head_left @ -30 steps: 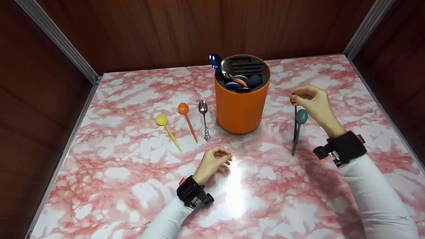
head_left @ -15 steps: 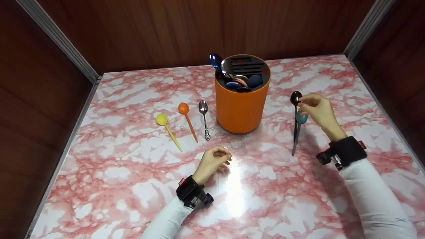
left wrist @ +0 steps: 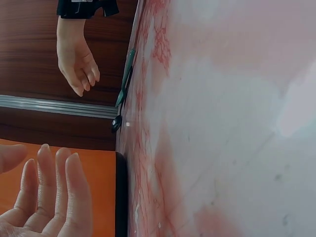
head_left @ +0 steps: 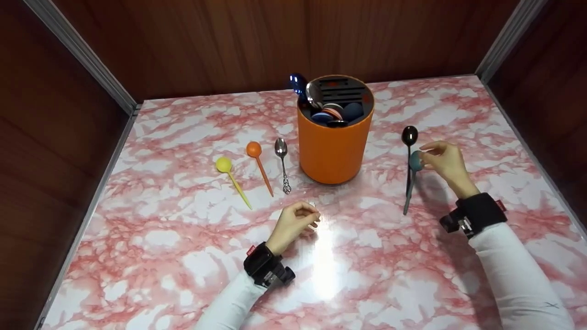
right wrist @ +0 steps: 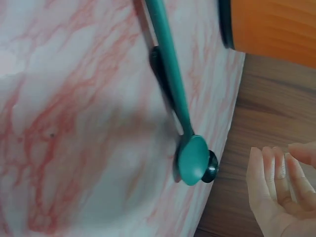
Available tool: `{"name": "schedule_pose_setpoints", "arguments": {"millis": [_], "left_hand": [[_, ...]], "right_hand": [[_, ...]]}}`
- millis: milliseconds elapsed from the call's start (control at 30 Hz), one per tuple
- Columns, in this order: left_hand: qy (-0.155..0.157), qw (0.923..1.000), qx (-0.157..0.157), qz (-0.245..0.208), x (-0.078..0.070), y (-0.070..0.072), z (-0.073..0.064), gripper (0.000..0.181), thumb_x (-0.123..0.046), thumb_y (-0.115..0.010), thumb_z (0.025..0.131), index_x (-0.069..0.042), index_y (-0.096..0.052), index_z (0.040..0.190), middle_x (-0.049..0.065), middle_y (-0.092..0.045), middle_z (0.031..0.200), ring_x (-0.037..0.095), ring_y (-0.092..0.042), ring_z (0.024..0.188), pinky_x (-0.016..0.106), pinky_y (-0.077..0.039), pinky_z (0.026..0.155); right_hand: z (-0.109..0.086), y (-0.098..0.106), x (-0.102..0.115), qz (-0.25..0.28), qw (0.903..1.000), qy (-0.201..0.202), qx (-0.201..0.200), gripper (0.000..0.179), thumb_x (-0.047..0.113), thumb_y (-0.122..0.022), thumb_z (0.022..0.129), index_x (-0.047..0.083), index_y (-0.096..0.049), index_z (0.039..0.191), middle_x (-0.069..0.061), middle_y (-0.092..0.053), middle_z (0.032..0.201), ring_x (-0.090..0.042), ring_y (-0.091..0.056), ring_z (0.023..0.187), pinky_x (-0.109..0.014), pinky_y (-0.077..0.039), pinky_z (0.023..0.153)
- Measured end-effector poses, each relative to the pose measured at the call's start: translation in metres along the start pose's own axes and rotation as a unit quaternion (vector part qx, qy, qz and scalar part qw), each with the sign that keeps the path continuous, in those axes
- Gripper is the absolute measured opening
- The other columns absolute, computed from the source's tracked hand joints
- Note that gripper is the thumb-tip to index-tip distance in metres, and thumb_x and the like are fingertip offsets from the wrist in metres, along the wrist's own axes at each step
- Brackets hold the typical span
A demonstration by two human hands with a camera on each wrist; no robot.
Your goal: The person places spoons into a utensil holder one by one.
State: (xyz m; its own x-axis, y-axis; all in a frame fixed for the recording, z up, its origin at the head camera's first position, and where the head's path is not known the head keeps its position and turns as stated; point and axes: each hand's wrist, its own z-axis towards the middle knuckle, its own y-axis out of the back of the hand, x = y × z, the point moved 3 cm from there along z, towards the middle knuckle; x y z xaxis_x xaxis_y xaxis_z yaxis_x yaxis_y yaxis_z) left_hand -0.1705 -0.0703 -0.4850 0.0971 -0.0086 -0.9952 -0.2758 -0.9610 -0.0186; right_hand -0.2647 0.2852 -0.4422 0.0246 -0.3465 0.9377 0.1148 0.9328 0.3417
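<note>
A teal spoon (head_left: 409,195) lies on the table at the right, across a black spoon (head_left: 409,135). My right hand (head_left: 444,160) hovers over the teal spoon's bowl, thumb and fingers apart. In the right wrist view there is a gap between the hand (right wrist: 284,192) and the teal spoon's bowl (right wrist: 192,160). My left hand (head_left: 293,224) stays in front of the orange utensil holder (head_left: 332,156), its fingers loosely bent with nothing in them. To the holder's left lie a silver spoon (head_left: 281,147), an orange spoon (head_left: 253,149) and a yellow spoon (head_left: 224,164).
Several spoons stand in the holder; a blue spoon (head_left: 298,84) and a silver one (head_left: 314,95) stick out highest. The pink-and-white marbled table (head_left: 160,266) is enclosed by dark wood panels (head_left: 220,46) at the back and sides.
My right hand has let go of the black spoon's bowl end and moved toward me, over the teal spoon. The black spoon lies in view. My left hand has not moved.
</note>
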Motion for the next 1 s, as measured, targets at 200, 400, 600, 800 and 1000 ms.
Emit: {"name": "schedule_pose_setpoints", "arguments": {"millis": [200,400,600,800,1000], "left_hand": [[0.002,1.0000,-0.002,0.000,0.000,0.000,0.000,0.014,-0.001,-0.063,0.089,0.010,-0.061,0.098,0.011,-0.066,0.085,0.015,-0.062,0.071,0.044,-0.059,0.068],[0.000,1.0000,-0.002,0.003,0.000,0.001,0.001,0.014,-0.002,-0.064,0.089,0.009,-0.062,0.098,0.003,-0.065,0.080,0.019,-0.064,0.072,0.039,-0.059,0.063],[0.016,0.9999,-0.003,0.005,0.001,0.001,0.002,0.013,-0.003,-0.064,0.090,0.008,-0.062,0.098,0.003,-0.065,0.080,0.021,-0.064,0.070,0.031,-0.058,0.058],[0.017,0.9998,-0.002,0.003,0.001,0.001,0.001,0.013,-0.002,-0.064,0.090,0.008,-0.062,0.098,0.003,-0.065,0.080,0.020,-0.064,0.069,0.032,-0.058,0.058],[0.014,0.9999,-0.003,0.004,0.001,0.001,0.001,0.013,-0.002,-0.064,0.089,0.009,-0.062,0.097,0.002,-0.065,0.080,0.020,-0.064,0.070,0.033,-0.058,0.058]], "right_hand": [[-0.001,0.000,-0.008,0.007,0.9998,-0.019,0.004,0.028,-0.007,-0.055,0.089,-0.026,-0.052,0.109,0.005,-0.061,0.066,0.000,-0.062,0.055,-0.019,-0.056,0.057],[-0.006,-0.003,-0.015,-0.056,0.9975,-0.041,0.017,0.031,0.000,-0.055,0.090,-0.024,-0.055,0.110,0.004,-0.062,0.069,0.000,-0.061,0.054,-0.017,-0.054,0.055],[-0.009,-0.004,-0.020,-0.096,0.9944,-0.039,0.023,0.028,0.001,-0.056,0.091,-0.022,-0.059,0.107,0.002,-0.062,0.069,-0.001,-0.057,0.054,-0.017,-0.050,0.053],[-0.009,-0.007,-0.026,-0.069,0.9939,-0.076,0.041,0.030,0.002,-0.056,0.091,-0.022,-0.056,0.110,0.001,-0.064,0.063,-0.002,-0.060,0.053,-0.019,-0.054,0.053],[-0.010,-0.009,-0.031,-0.080,0.9918,-0.080,0.059,0.031,0.002,-0.058,0.091,-0.023,-0.057,0.109,-0.005,-0.067,0.069,-0.001,-0.062,0.055,-0.020,-0.056,0.057]]}}
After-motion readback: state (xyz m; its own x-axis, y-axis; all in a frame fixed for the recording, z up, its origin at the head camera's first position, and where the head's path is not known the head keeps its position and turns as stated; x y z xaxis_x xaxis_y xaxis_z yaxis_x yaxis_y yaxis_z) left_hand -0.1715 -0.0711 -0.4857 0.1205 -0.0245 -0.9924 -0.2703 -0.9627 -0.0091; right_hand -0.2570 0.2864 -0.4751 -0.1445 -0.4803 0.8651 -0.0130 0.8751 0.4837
